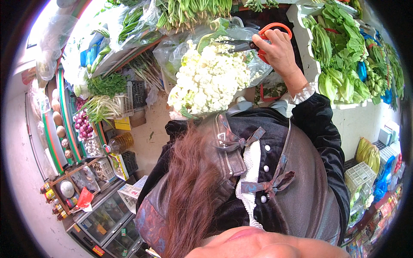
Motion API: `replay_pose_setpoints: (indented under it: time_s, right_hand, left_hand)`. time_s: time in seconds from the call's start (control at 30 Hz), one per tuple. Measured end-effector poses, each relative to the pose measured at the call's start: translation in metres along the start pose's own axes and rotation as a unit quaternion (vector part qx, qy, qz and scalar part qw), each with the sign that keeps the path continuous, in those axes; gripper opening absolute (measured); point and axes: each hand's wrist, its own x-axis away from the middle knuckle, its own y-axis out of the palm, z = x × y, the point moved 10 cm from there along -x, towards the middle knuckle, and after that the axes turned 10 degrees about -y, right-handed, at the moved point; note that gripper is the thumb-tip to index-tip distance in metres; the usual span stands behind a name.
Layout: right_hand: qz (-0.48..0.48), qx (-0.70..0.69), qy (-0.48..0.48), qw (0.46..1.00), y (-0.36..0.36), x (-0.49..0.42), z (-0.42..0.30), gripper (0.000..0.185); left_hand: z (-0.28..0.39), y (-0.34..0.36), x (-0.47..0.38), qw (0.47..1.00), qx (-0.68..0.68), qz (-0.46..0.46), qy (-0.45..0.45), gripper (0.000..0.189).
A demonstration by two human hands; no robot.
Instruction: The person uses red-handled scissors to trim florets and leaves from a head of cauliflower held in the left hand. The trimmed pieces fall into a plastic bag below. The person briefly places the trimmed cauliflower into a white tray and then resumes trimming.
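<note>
My right hand (pixel 277 48) grips a pair of scissors by their orange-red handles (pixel 280 25). The dark scissor blades (pixel 242 47) are spread apart at the upper right edge of a large white cauliflower head (pixel 214 75). A green leaf (pixel 209 38) sticks up from the head beside the blade tips. The cauliflower is in front of my chest, above a clear plastic bag (pixel 171 48). My left hand is out of sight behind the cauliflower; only a pale ruffled cuff (pixel 177 115) shows at its lower left, so its hold is not visible.
Bundled greens (pixel 193 13) lie on the shelf ahead. A white foam box (pixel 317 64) of leafy vegetables stands to the right. Leftward are spring onions (pixel 100 106), red onions (pixel 84 124) and an oil jug (pixel 121 143). A glass-topped cabinet (pixel 103 219) is at lower left.
</note>
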Motion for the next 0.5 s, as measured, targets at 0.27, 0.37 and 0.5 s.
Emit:
replay_pose_setpoints:
  time_s: [0.27, 0.37, 0.5]
  right_hand:
    - [0.024, -0.077, -0.022, 0.996, 0.003, 0.001, -0.002, 0.04]
    - [0.017, -0.095, -0.019, 0.995, 0.008, 0.003, -0.003, 0.037]
    - [-0.004, -0.127, 0.012, 0.992, 0.017, 0.009, -0.002, 0.035]
  left_hand:
    - [-0.003, 0.0, -0.004, 1.0, -0.009, 0.009, -0.001, 0.049]
    - [-0.003, -0.002, -0.005, 1.0, -0.013, 0.012, 0.001, 0.049]
    - [-0.001, 0.0, -0.005, 0.999, -0.028, 0.018, 0.008, 0.049]
